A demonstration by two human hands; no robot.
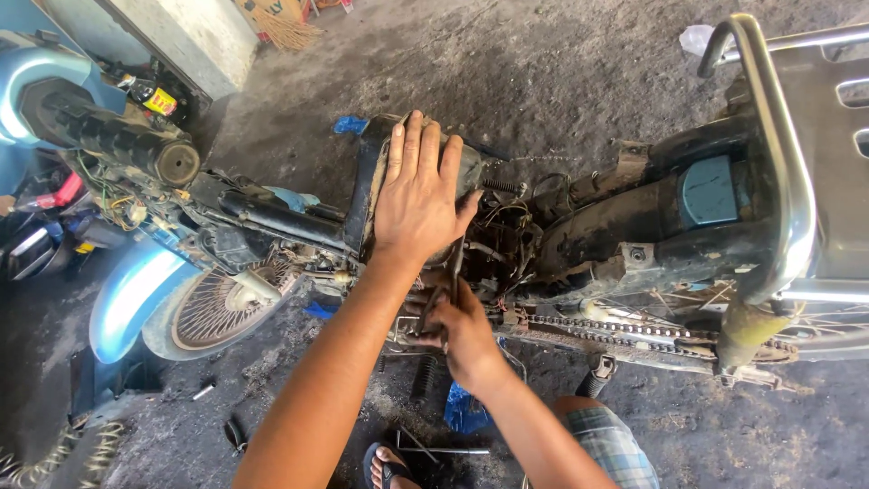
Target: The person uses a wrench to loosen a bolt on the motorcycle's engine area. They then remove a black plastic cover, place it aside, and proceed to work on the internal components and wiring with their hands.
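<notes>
Right hand (463, 333), tool (450, 279) perhaps half-hidden

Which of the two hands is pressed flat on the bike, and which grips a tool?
The left hand lies flat, fingers spread, on the dirty black tank; the right hand, lower down, grips a dark tool.

right hand (462, 330): the tool held in it is too dark to be identified; its tip is hidden among the engine parts
rear rack (780, 154): cut off by the right edge
foot (391, 466): cut off by the bottom edge
tank (376, 181): partly covered by the left hand (418, 195)
</notes>
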